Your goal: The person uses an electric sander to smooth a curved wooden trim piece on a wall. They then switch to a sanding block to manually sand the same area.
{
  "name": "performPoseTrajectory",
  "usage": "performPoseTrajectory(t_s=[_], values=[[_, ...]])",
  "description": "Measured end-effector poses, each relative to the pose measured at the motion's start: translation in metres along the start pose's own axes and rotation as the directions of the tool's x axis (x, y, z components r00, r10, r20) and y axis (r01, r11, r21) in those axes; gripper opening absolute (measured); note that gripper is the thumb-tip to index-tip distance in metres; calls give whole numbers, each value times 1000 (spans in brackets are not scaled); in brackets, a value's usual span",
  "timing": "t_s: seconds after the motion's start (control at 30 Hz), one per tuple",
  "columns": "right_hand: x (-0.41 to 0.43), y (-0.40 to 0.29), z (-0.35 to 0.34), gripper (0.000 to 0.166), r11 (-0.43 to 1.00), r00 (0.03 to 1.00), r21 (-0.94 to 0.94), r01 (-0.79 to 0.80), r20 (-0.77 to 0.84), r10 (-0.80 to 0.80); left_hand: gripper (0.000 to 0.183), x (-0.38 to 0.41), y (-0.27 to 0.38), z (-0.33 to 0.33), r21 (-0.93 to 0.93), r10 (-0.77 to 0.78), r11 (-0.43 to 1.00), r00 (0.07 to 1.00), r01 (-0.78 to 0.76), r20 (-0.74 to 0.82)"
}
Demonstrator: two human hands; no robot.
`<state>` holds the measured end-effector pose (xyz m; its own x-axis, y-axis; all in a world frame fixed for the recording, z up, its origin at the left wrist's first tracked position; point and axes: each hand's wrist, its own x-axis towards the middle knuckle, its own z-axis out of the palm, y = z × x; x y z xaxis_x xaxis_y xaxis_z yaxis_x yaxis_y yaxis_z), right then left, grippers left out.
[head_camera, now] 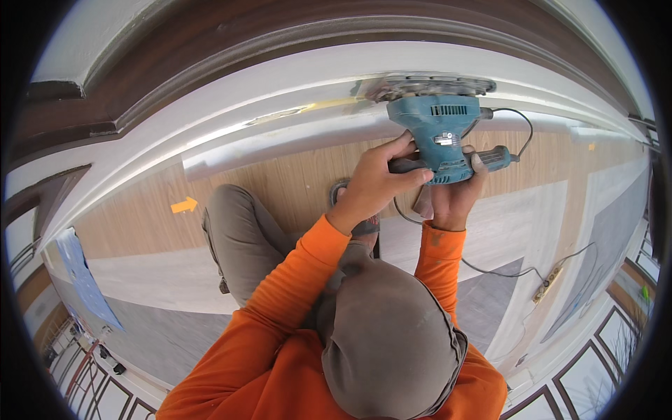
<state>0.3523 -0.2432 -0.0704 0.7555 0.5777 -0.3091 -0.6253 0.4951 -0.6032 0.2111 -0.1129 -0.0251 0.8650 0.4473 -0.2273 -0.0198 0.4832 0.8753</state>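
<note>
A teal electric sander (446,139) is held up against a white wall moulding (294,111), its pad side facing the wall. My left hand (386,170) grips the dark handle at the sander's left. Around the lower body and the base of the right-hand handle, my right hand (462,191) is closed, with its thumb up. The dark pad (438,86) looks blurred where it meets the moulding. Left of it, the surface shows yellowish and grey patches. A cable loops from the tool's right side.
Below lie wood-look floor (294,157) and grey sheeting. An orange arrow (184,205) marks the floor at left. At right, the cord reaches a power strip (547,284). A blue sheet (86,278) lies at far left. My bent knee (231,210) is beside the wall.
</note>
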Motion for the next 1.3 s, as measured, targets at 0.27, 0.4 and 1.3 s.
performPoseTrajectory(t_s=[0.27, 0.4, 1.3], values=[[-9, 11, 11, 23, 998, 1000, -63, -5, -6, 4, 71, -10, 5, -7, -67, -37, 997, 999, 34, -40], [-8, 14, 9, 23, 998, 998, -60, 22, -52, -25, 71, -8, 1, -10, -99, -19, 995, 1000, 17, -18], [-29, 29, 29, 20, 995, 986, -59, 76, -146, -84, 65, -10, -2, -30, 57, 65, 996, 996, -68, 53]])
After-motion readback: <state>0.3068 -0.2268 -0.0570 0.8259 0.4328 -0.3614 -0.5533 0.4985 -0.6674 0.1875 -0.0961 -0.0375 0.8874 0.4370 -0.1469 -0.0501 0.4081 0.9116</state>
